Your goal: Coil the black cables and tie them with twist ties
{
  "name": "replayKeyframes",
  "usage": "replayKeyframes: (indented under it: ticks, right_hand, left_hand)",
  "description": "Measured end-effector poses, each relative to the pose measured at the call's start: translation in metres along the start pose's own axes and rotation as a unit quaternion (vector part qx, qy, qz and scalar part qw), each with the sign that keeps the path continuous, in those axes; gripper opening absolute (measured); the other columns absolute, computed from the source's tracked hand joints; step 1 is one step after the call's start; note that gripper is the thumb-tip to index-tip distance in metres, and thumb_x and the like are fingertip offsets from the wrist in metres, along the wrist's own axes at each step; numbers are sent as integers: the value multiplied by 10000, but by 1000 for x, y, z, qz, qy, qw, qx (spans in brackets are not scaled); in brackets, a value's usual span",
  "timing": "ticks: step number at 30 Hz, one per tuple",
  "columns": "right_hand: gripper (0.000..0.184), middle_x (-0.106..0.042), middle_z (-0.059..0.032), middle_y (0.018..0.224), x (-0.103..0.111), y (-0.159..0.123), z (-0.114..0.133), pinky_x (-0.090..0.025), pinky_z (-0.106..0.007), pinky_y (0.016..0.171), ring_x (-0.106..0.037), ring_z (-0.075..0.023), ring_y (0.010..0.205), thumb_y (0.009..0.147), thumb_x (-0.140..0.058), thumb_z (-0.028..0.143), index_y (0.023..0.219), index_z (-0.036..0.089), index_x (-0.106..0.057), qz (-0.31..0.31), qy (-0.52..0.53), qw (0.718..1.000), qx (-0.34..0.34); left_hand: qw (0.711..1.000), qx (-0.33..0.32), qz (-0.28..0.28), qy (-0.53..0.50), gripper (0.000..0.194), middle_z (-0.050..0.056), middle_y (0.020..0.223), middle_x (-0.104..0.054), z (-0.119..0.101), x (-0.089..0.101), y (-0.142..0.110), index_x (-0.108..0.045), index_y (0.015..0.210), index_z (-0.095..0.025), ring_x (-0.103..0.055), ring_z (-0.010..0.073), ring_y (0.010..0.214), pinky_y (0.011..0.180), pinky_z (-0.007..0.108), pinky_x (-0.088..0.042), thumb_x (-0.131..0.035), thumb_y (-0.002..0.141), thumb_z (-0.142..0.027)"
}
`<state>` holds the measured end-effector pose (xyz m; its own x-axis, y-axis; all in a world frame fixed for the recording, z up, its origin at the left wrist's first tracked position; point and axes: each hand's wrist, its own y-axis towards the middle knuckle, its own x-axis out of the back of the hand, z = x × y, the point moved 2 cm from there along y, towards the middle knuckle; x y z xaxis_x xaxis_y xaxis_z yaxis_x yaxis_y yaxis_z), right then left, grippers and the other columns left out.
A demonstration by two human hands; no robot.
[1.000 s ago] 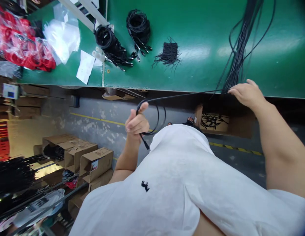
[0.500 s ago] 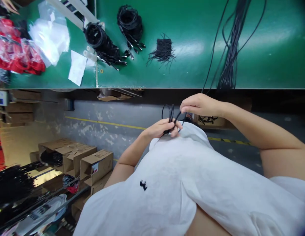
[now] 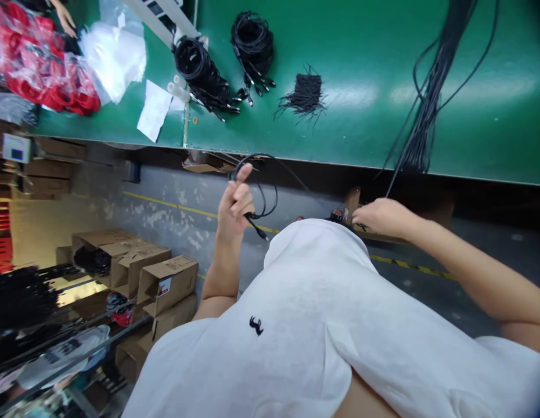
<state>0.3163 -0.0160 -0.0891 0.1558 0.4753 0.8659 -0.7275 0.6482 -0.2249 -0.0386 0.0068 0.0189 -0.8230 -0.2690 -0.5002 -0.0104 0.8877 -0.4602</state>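
White shirt (image 3: 313,302) fabric spreads nearest. Beyond it, the left hand (image 3: 237,200) grasps a looped black cable (image 3: 276,197), index finger raised, the plug end dangling below; the right hand (image 3: 383,217) has its fingertips closed around the cable's blurred run. Past both, the green bench (image 3: 370,139) carries a loose cable bundle (image 3: 431,110), short black ties (image 3: 308,92), two coiled cable bundles (image 3: 253,43) and bagged red items (image 3: 39,69).
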Motion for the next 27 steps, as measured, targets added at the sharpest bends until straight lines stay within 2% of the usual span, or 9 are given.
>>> replayKeyframes:
  ticks: [3, 5, 7, 10, 15, 18, 20, 24, 27]
  right_hand:
    - [404, -720, -59, 820, 38, 10, 74, -359, -275, 680, -611, -151, 709, 1035, -365, 409, 1003, 203, -711, -56, 60, 984, 160]
    - [432, -713, -54, 818, 66, 25, 93, -354, -268, 662, -608, -146, 713, 1038, -343, 436, 1005, 201, -704, -90, 104, 973, 184]
    - [434, -708, -54, 822, 86, 42, 88, -349, -265, 650, -601, -147, 718, 1029, -354, 449, 962, 195, -701, -113, 144, 971, 151]
    - [425, -708, -49, 857, 88, 60, 59, -373, -259, 679, -608, -151, 758, 1001, -391, 478, 917, 189, -692, -96, 222, 965, 102]
    - [442, -720, -66, 951, 39, 46, -32, -408, -275, 805, -614, -165, 859, 986, -365, 463, 888, 176, -687, -72, 268, 960, -25]
    - [394, -733, -129, 992, 4, 22, -91, -373, -309, 863, -592, -182, 869, 977, -389, 355, 907, 139, -711, -65, 141, 979, -136]
    - [364, -739, -156, 983, -10, 11, -100, -359, -325, 813, -588, -192, 827, 971, -420, 313, 922, 125, -727, -34, 50, 983, -175]
    - [363, -734, -89, 847, 0, 7, -19, -321, -305, 666, -595, -186, 715, 989, -425, 355, 892, 187, -732, -14, -3, 1000, -27]
    - [414, -715, -62, 804, 38, 20, 61, -331, -281, 652, -598, -163, 702, 1021, -373, 409, 938, 198, -720, -67, 64, 989, 118]
  left_hand:
    - [988, 78, 74, 112, 237, 27, 781, -723, 26, -5, 9, -668, 1020, -152, -696, 94, 685, 602, 149, -513, -673, 901, -357]
    - [964, 142, 149, 166, 335, 92, 896, -763, 49, -13, 6, -677, 986, -137, -737, 176, 839, 749, 252, -562, -749, 824, -422]
    - [928, 215, 231, 197, 406, 124, 876, -767, 67, -22, -4, -688, 969, -118, -739, 203, 824, 753, 281, -559, -778, 782, -467]
    - [893, 286, 303, 172, 426, 37, 561, -647, 76, -33, -22, -699, 909, -102, -606, 119, 492, 501, 209, -469, -775, 771, -498]
    - [950, 258, 166, 58, 394, -121, 355, -163, 52, -27, -27, -693, 845, -160, -141, 42, 250, 287, 166, -171, -521, 958, -496]
    - [986, 157, 43, 24, 369, -129, 370, -186, 28, -14, -24, -685, 1080, -250, -105, 36, 228, 276, 166, -126, -433, 996, -506]
    - [995, 96, 0, 21, 341, -129, 411, -337, 14, -6, -20, -620, 1241, -329, -169, 18, 231, 289, 152, -157, -466, 987, -498]
    - [995, 86, 26, 49, 356, -49, 710, -704, 13, -2, -5, -592, 1299, -320, -472, 10, 367, 371, 118, -326, -583, 946, -361]
    - [985, 105, 98, 93, 332, 57, 1005, -771, 35, -8, 4, -673, 1164, -202, -726, 106, 794, 651, 158, -531, -715, 842, -269]
